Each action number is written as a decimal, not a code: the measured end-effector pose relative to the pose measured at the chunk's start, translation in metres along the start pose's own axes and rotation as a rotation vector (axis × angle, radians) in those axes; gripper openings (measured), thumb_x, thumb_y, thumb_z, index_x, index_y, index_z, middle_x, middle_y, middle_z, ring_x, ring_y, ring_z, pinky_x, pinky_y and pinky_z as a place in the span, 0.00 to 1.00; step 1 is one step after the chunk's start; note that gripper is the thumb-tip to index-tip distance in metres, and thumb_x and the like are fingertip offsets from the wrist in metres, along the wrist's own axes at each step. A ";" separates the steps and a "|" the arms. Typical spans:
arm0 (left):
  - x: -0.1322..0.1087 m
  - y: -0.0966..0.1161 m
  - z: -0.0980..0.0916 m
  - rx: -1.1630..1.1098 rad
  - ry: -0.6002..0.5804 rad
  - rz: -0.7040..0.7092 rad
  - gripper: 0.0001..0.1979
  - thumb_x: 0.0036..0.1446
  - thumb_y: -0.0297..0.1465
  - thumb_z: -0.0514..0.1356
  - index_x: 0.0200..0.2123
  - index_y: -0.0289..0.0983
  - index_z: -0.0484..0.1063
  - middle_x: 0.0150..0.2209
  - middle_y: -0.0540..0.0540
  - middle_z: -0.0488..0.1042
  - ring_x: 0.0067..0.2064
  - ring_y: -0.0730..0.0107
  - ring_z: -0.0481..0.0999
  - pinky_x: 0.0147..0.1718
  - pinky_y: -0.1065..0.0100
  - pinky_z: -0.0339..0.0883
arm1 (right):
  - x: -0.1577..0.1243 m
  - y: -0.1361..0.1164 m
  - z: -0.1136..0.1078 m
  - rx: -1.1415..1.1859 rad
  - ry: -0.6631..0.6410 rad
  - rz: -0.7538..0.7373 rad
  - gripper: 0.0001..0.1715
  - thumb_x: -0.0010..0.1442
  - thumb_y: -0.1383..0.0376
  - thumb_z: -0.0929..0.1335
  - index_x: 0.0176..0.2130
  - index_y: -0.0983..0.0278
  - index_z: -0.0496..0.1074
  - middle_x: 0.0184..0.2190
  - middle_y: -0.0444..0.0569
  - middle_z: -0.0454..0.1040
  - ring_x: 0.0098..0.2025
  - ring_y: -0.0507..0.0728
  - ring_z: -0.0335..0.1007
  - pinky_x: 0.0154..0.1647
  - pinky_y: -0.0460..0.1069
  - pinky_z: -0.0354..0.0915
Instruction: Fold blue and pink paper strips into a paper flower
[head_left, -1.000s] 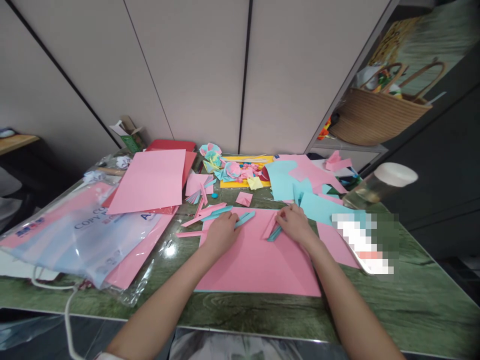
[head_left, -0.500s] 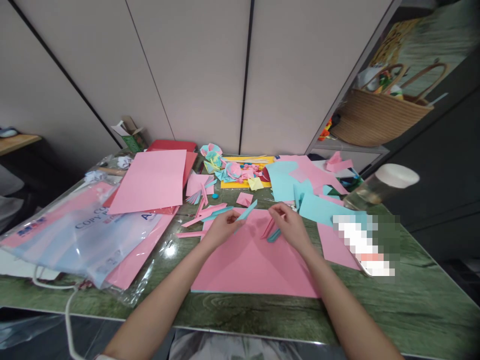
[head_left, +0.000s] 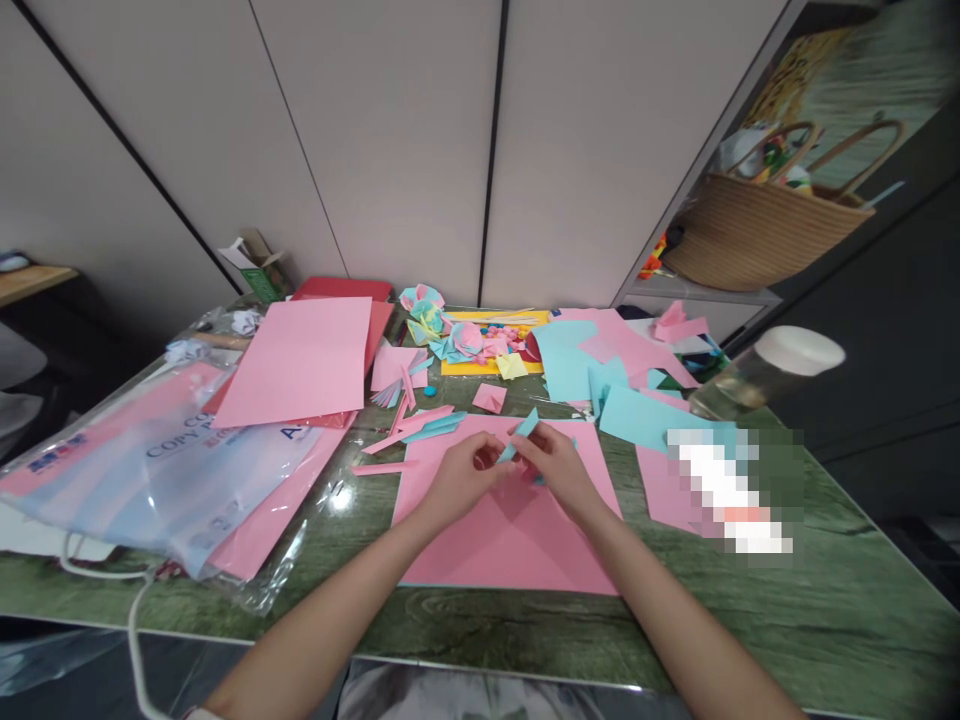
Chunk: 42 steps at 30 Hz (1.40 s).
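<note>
Above a large pink paper sheet (head_left: 517,555), my left hand (head_left: 466,478) pinches a light-blue folded paper strip (head_left: 520,436) that points up and away. My right hand (head_left: 559,468) is closed beside it, fingertips at the same strip. Bits of blue and pink folded paper show beneath the right fingers, mostly hidden. Left of the hands lie loose blue strips (head_left: 435,426) and pink strips (head_left: 382,468). A small pink folded square (head_left: 490,398) sits just beyond the sheet.
Plastic-wrapped copy paper (head_left: 187,470) and a pink sheet stack (head_left: 296,360) occupy the left. Behind are paper flowers (head_left: 427,320) and a yellow sheet (head_left: 454,368) bearing small beads. Blue paper (head_left: 645,415), a lidded cup (head_left: 750,375) and a pixelated object (head_left: 727,490) stand right.
My left hand has moved right with the blue strip, and my right hand has shifted slightly left, so they now meet. The pink and blue pieces under my right hand are now more hidden.
</note>
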<state>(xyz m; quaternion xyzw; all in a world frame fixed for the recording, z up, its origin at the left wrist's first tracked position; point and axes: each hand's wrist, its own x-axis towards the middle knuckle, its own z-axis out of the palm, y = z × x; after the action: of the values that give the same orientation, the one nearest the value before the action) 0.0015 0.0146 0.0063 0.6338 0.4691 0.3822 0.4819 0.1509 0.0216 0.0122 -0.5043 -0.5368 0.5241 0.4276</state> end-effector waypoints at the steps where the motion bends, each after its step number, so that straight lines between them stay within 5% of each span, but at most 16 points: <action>1: 0.000 0.002 0.000 -0.029 0.002 -0.004 0.10 0.46 0.37 0.59 0.27 0.36 0.67 0.27 0.51 0.68 0.29 0.74 0.65 0.28 0.73 0.58 | 0.000 0.000 0.000 -0.003 0.009 -0.012 0.16 0.49 0.56 0.65 0.34 0.65 0.69 0.23 0.44 0.69 0.25 0.51 0.64 0.24 0.46 0.60; 6: 0.001 0.004 -0.006 -0.390 -0.076 -0.133 0.12 0.49 0.39 0.56 0.27 0.35 0.66 0.31 0.47 0.69 0.34 0.71 0.69 0.34 0.70 0.61 | 0.000 -0.001 -0.002 0.003 -0.012 -0.010 0.18 0.49 0.55 0.65 0.35 0.66 0.70 0.25 0.46 0.70 0.25 0.51 0.64 0.24 0.46 0.61; 13: 0.002 0.000 -0.011 -0.663 -0.268 -0.332 0.15 0.41 0.34 0.63 0.33 0.36 0.66 0.27 0.51 0.67 0.25 0.79 0.66 0.27 0.74 0.58 | -0.001 -0.006 -0.005 -0.062 -0.114 0.029 0.16 0.51 0.56 0.64 0.33 0.65 0.71 0.26 0.45 0.70 0.26 0.50 0.62 0.25 0.45 0.58; 20: 0.002 0.006 -0.012 -0.587 -0.276 -0.303 0.16 0.40 0.30 0.62 0.36 0.35 0.67 0.28 0.49 0.68 0.26 0.78 0.66 0.25 0.74 0.56 | -0.003 -0.007 -0.003 0.001 -0.195 0.025 0.16 0.53 0.57 0.63 0.34 0.65 0.71 0.25 0.44 0.68 0.26 0.50 0.60 0.26 0.45 0.58; 30: 0.005 -0.003 -0.006 -0.043 0.016 -0.078 0.09 0.41 0.27 0.56 0.30 0.34 0.69 0.28 0.49 0.70 0.32 0.70 0.67 0.30 0.70 0.60 | -0.008 -0.008 0.004 -0.239 -0.026 -0.123 0.20 0.52 0.60 0.63 0.45 0.62 0.69 0.23 0.44 0.68 0.25 0.51 0.60 0.26 0.46 0.59; 35: 0.003 0.001 -0.007 -0.254 -0.118 -0.117 0.10 0.45 0.32 0.57 0.32 0.33 0.71 0.28 0.49 0.70 0.30 0.72 0.67 0.27 0.73 0.58 | -0.007 0.000 0.005 -0.442 -0.003 -0.221 0.21 0.52 0.61 0.64 0.47 0.61 0.67 0.24 0.44 0.69 0.26 0.52 0.61 0.29 0.47 0.58; 42: 0.004 -0.002 -0.013 -0.455 -0.192 -0.220 0.14 0.47 0.37 0.59 0.32 0.32 0.71 0.29 0.46 0.69 0.29 0.75 0.66 0.29 0.73 0.58 | -0.004 -0.001 -0.003 -0.374 -0.047 -0.205 0.22 0.54 0.58 0.62 0.48 0.62 0.66 0.28 0.45 0.70 0.28 0.53 0.62 0.31 0.47 0.59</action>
<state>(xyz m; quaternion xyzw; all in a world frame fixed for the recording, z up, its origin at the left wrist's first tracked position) -0.0103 0.0219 0.0076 0.4876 0.3893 0.3616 0.6928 0.1539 0.0177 0.0140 -0.5052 -0.6831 0.3807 0.3651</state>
